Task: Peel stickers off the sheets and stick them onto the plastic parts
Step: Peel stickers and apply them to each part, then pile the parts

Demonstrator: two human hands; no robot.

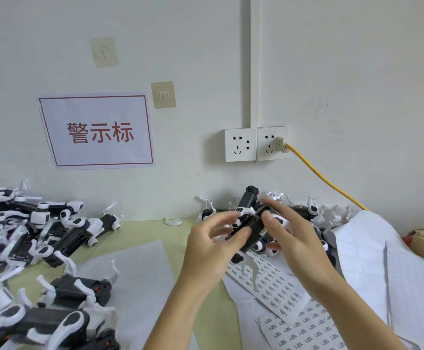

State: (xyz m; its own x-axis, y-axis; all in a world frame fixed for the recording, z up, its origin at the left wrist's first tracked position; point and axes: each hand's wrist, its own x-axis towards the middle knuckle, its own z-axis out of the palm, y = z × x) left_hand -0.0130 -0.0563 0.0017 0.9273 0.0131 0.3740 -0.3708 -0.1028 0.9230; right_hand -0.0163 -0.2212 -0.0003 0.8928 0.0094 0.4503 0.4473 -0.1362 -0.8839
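Both hands hold one black and white plastic part (252,227) up above the green table (180,231). The left hand (209,251) grips its near end with thumb and curled fingers; the right hand (290,234) holds the far end, fingers over the top. Below them lie sticker sheets (276,289) printed with small labels. A heap of similar parts (42,231) sits at the left, another pile (306,210) behind the hands. On the wall are a red-lettered sign (97,131) and a socket (256,144) with a yellow cable (324,178)

black-and-white plastic parts (62,231), yellow cable (324,178), red-lettered sign (97,131)
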